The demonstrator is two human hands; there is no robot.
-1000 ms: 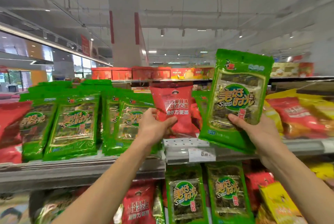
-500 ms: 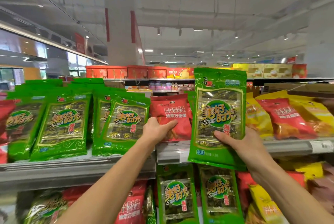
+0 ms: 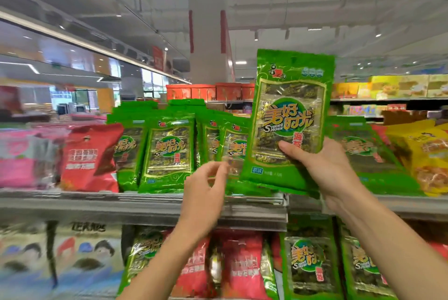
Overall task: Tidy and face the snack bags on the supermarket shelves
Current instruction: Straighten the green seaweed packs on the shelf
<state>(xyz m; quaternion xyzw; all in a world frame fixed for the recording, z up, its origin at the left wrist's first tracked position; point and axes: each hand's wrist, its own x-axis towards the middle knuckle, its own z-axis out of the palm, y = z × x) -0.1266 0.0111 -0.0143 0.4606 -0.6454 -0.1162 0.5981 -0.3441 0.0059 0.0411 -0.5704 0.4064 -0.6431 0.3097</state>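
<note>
My right hand [image 3: 324, 171] grips a green seaweed snack bag [image 3: 288, 115] by its lower edge and holds it upright, label towards me, above the top shelf's front. My left hand [image 3: 206, 193] hovers in front of the shelf rail [image 3: 97, 202] with loosely curled fingers. It holds nothing, and its fingertips are close to the bottom of a standing green bag [image 3: 232, 149]. Rows of the same green bags [image 3: 167, 154] stand on the top shelf to the left of the held one. A red snack bag [image 3: 89, 154] stands further left.
Pink bags [image 3: 21, 159] fill the shelf's far left and yellow bags [image 3: 426, 154] its far right. On the lower shelf are more green bags [image 3: 308, 263], red bags [image 3: 242, 263] and pale bags with cartoon faces [image 3: 80, 258]. A white pillar [image 3: 206, 33] rises behind.
My left hand has let go of the red bag on the shelf and pulled back, now holding nothing. My right hand still carries the green bag, raised higher. The view has swung left.
</note>
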